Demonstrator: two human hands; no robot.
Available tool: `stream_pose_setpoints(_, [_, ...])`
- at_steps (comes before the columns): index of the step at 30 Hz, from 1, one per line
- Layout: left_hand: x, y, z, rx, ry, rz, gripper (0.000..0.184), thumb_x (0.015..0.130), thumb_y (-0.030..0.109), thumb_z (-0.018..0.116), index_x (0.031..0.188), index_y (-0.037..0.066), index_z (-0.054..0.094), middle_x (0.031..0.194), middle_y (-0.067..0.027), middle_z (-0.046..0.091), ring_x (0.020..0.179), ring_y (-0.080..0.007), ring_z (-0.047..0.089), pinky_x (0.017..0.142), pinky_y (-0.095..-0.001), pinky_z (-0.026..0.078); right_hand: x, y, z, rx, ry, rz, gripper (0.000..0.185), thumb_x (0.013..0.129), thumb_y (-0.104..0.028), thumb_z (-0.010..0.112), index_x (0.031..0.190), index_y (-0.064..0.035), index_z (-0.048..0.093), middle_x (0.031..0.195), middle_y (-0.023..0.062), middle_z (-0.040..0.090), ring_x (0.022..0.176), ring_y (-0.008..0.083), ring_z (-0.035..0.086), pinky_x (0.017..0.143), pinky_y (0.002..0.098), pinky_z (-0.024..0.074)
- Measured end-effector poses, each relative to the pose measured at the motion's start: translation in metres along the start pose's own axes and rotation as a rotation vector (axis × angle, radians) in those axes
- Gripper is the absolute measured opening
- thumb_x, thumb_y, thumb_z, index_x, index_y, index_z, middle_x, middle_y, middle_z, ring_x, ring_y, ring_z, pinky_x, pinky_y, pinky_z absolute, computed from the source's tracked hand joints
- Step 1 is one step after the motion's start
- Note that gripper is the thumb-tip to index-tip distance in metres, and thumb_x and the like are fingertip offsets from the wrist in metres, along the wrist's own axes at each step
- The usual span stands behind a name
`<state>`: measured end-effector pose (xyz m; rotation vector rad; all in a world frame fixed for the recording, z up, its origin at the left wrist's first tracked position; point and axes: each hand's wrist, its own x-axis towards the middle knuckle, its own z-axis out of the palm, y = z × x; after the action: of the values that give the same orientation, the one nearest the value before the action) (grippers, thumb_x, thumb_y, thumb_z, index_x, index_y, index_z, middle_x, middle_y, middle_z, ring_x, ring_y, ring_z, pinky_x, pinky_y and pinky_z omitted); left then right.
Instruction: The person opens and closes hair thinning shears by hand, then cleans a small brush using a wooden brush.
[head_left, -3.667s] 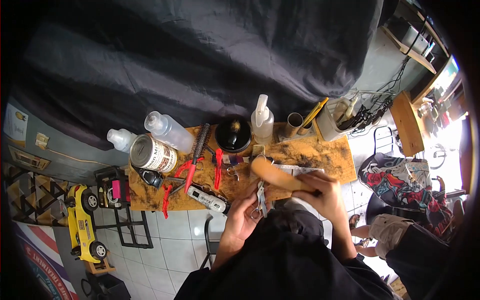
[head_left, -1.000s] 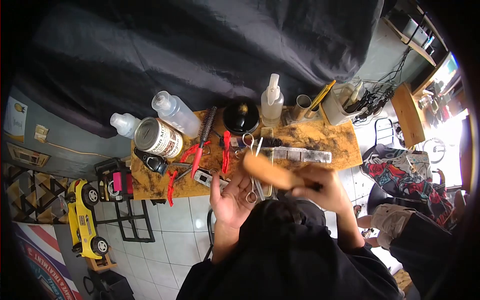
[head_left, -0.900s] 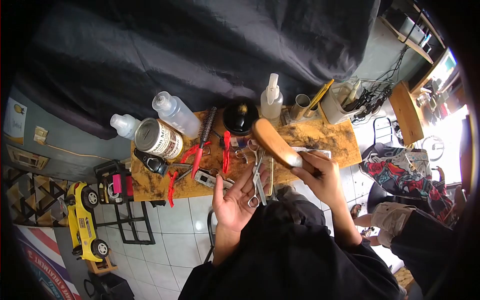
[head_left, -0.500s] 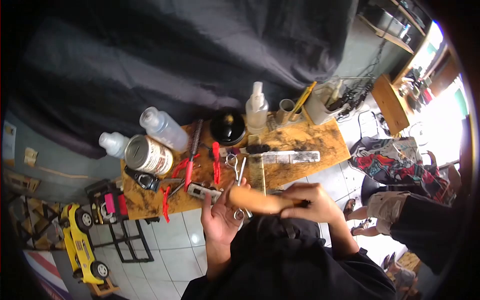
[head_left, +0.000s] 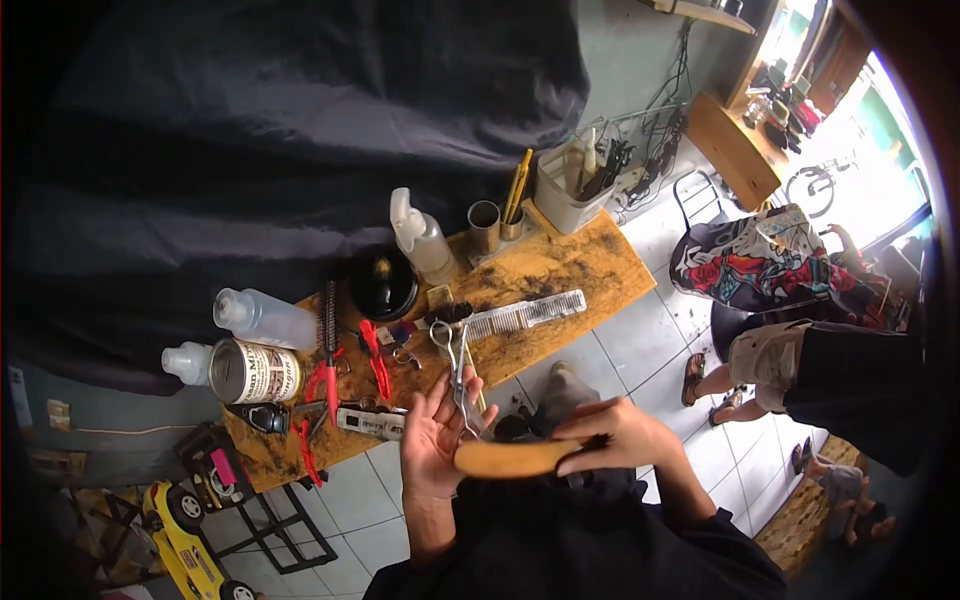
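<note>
My left hand (head_left: 428, 448) is palm up with its fingers stretched, and a pair of metal scissors (head_left: 459, 385) lies across them, finger loops pointing away from me. My right hand (head_left: 625, 440) grips a brush with a smooth tan wooden back (head_left: 515, 460); dark bristles show only in part near the fingers. The brush's far end is close to my left palm, below the scissors. Beyond the hands, a pale comb (head_left: 530, 313) lies on the wooden table (head_left: 590, 262). A silver hair clipper (head_left: 370, 422) lies left of my left hand.
On the table stand a spray bottle (head_left: 425, 240), a black round container (head_left: 384, 285), a labelled can (head_left: 258, 370) and a clear bottle (head_left: 268, 318). Red clips (head_left: 376, 360) and a round brush (head_left: 330, 340) lie nearby. Another person (head_left: 850, 390) stands at right.
My view has shifted, so the table items appear farther left. The brush has come down and away from the scissors, baring more of the left palm. The scissors stay with my left hand.
</note>
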<state>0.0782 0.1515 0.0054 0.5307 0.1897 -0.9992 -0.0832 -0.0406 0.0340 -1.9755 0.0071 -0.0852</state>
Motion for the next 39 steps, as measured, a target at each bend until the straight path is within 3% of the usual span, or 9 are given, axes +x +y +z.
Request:
stream_pose_setpoints(4, [0.012,-0.021,0.012,0.38,-0.002,0.079,0.045,0.093,0.007,0.05,0.136,0.001,0.038,0.132,-0.0105,0.05,0.12,-0.0207,0.05,0.094,-0.0375,0.049,0.003,0.016,-0.02,0.022,0.37,0.112,0.037,0.072,-0.018,0.078,0.098,0.0037,0.065,0.082,0.0145,0.062,0.068,0.024,0.062,0.063,0.0301,0.048])
stream_pose_setpoints(6, [0.017,-0.034,0.026,0.429,0.052,0.082,0.043,0.092,0.002,0.049,0.134,0.001,0.041,0.126,-0.0114,0.054,0.116,-0.0205,0.053,0.096,-0.0423,0.048,0.017,0.013,-0.028,0.075,0.513,0.269,0.038,0.073,-0.017,0.077,0.099,0.0059,0.064,0.081,0.0147,0.061,0.065,0.0229,0.06,0.061,0.0292,0.0468])
stream_pose_setpoints(10, [0.03,-0.056,0.039,0.503,0.013,0.212,0.045,0.092,0.0,0.049,0.136,0.002,0.039,0.128,-0.0109,0.053,0.116,-0.019,0.054,0.097,-0.04,0.047,0.025,0.027,-0.045,-0.05,0.541,0.178,0.039,0.073,-0.018,0.077,0.1,0.0073,0.063,0.079,0.0141,0.06,0.063,0.0227,0.058,0.059,0.0301,0.0464])
stream_pose_setpoints(14, [0.047,-0.068,0.034,0.499,0.035,0.396,0.047,0.09,-0.006,0.047,0.135,0.004,0.041,0.13,-0.0166,0.051,0.118,-0.0243,0.052,0.099,-0.0372,0.045,0.005,0.043,-0.062,0.031,0.266,0.141,0.041,0.07,-0.02,0.08,0.096,0.0075,0.064,0.083,0.016,0.064,0.072,0.0266,0.065,0.065,0.0322,0.0501])
stream_pose_setpoints(20, [0.063,-0.081,0.056,0.377,0.08,0.275,0.051,0.089,-0.007,0.046,0.138,0.003,0.037,0.136,-0.0156,0.045,0.122,-0.024,0.048,0.098,-0.0408,0.045,-0.021,0.08,-0.119,0.137,-0.016,0.042,0.042,0.067,-0.025,0.082,0.093,0.004,0.067,0.08,0.0154,0.064,0.072,0.0258,0.064,0.063,0.0319,0.0492])
stream_pose_setpoints(23, [0.074,-0.094,0.051,0.164,0.024,0.213,0.04,0.096,0.013,0.044,0.135,0.004,0.04,0.12,-0.0049,0.056,0.103,-0.0146,0.055,0.085,-0.0313,0.048,-0.012,0.082,-0.134,0.158,0.163,0.077,0.038,0.07,-0.022,0.08,0.094,0.0048,0.066,0.077,0.0139,0.063,0.071,0.0221,0.063,0.064,0.0315,0.0477])
stream_pose_setpoints(28, [0.09,-0.115,0.051,-0.094,-0.188,0.064,0.041,0.097,0.023,0.045,0.135,0.006,0.041,0.113,-0.0035,0.054,0.091,-0.0125,0.053,0.074,-0.0269,0.047,0.007,0.081,-0.139,0.093,0.359,0.138,0.04,0.073,-0.023,0.077,0.098,0.006,0.065,0.077,0.0129,0.062,0.07,0.0207,0.061,0.062,0.0304,0.0467])
stream_pose_setpoints(31, [0.086,-0.129,0.074,0.138,0.106,0.041,0.039,0.098,0.02,0.042,0.134,0.004,0.042,0.131,-0.0073,0.049,0.117,-0.0212,0.051,0.098,-0.0356,0.045,0.022,0.08,-0.143,0.053,0.35,0.061,0.041,0.072,-0.022,0.078,0.099,0.0065,0.065,0.079,0.0133,0.062,0.069,0.0216,0.061,0.062,0.0305,0.0471])
stream_pose_setpoints(39, [0.078,-0.135,0.053,0.091,-0.002,0.29,0.035,0.096,0.011,0.045,0.13,0.004,0.046,0.132,-0.0103,0.048,0.125,-0.0245,0.044,0.106,-0.0399,0.04,0.025,0.098,-0.166,-0.002,-0.078,-0.194,0.037,0.069,-0.021,0.08,0.092,0.0045,0.067,0.085,0.017,0.066,0.076,0.0281,0.066,0.067,0.033,0.0513])
